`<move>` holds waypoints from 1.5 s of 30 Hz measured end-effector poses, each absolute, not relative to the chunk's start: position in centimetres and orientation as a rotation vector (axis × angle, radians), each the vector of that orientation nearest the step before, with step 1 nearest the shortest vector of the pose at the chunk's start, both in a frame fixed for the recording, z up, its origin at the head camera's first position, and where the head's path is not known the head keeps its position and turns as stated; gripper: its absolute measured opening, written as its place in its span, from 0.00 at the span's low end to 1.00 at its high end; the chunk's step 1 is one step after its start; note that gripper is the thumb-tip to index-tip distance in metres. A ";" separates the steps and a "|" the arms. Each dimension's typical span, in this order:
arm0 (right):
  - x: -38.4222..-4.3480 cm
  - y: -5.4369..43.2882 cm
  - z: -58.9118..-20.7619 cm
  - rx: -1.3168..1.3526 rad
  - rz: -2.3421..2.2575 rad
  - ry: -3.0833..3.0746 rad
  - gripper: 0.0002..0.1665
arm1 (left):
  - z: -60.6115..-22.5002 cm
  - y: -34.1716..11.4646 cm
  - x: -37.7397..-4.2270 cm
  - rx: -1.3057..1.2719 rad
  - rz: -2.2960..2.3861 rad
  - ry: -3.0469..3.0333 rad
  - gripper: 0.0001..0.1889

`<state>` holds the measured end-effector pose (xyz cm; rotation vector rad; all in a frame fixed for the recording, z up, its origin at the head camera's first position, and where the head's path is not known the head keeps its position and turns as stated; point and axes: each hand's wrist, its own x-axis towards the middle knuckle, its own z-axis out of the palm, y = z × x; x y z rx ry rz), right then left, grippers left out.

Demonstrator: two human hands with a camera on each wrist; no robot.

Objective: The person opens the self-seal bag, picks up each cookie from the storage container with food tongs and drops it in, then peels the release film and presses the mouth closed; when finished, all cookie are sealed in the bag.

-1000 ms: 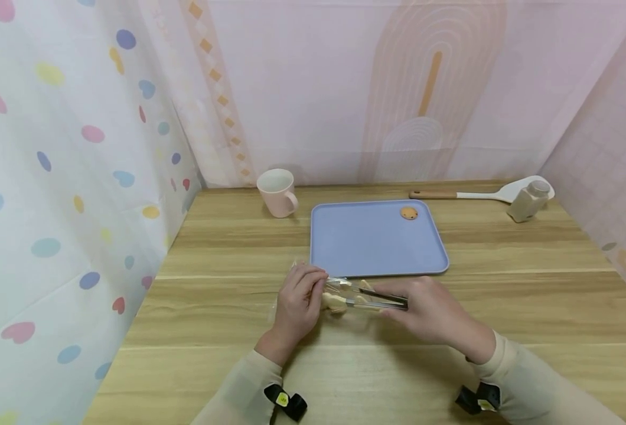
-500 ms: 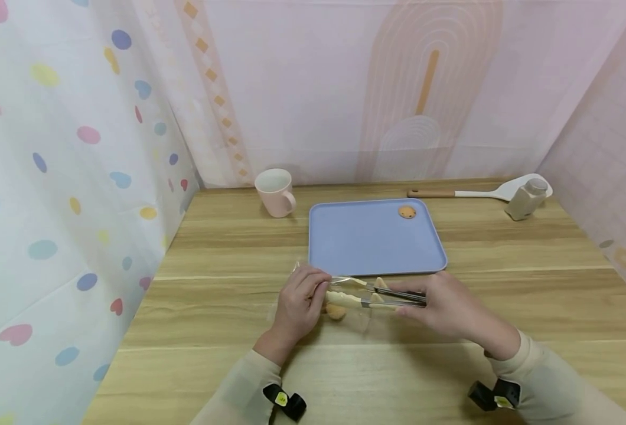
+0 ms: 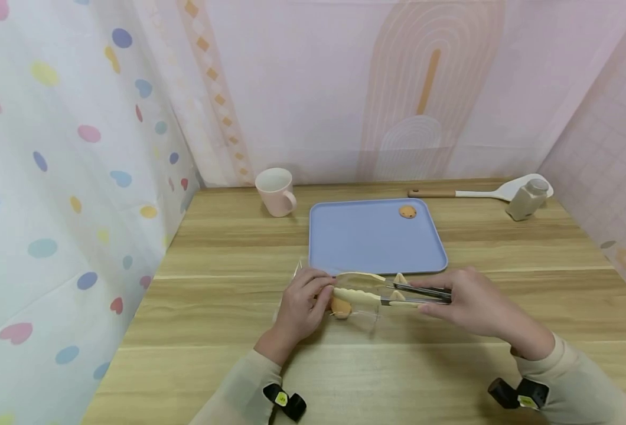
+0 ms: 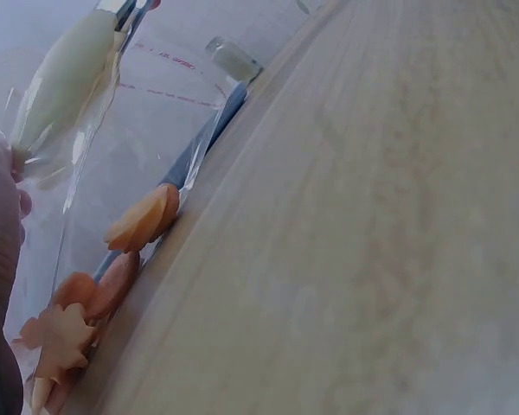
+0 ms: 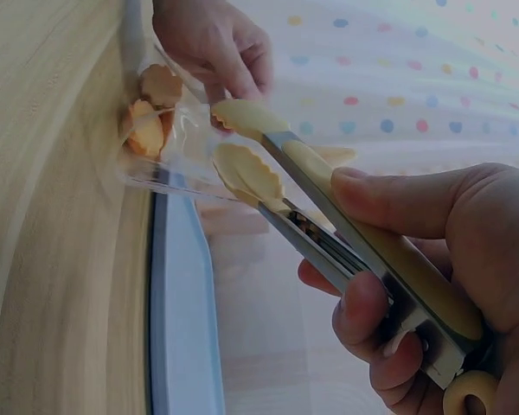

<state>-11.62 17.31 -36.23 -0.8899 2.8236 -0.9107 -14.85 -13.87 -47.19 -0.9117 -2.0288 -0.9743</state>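
Observation:
In the head view my left hand [image 3: 302, 304] pinches the mouth of a clear plastic bag [image 3: 368, 314] at the front of the table. Inside lie several cookies [image 4: 147, 216], one of them leaf- or star-shaped, seen best in the left wrist view. My right hand [image 3: 478, 304] grips metal kitchen tongs [image 5: 324, 194] with cream scalloped tips, thumb on one arm and fingers round the other. Those tips stand apart at the bag's mouth, close to my left fingers, and nothing shows between them. The bag's far end is partly hidden by my left hand.
A blue tray [image 3: 368, 239] lies just beyond the hands, with one round cookie [image 3: 407, 212] in its back right corner. Behind are a pink mug [image 3: 274, 195] on the left, and a spatula [image 3: 478, 195] and a small shaker jar [image 3: 528, 202] on the right.
My right hand has drawn the tongs to the right, and more of their cream tips shows. The tongs' arms have spread wider. My left hand stays at the bag.

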 end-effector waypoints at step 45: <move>-17.8 24.7 -38.9 -0.331 -0.647 3.275 0.35 | -47.3 -13.7 -14.8 -0.792 -1.124 -2.020 0.05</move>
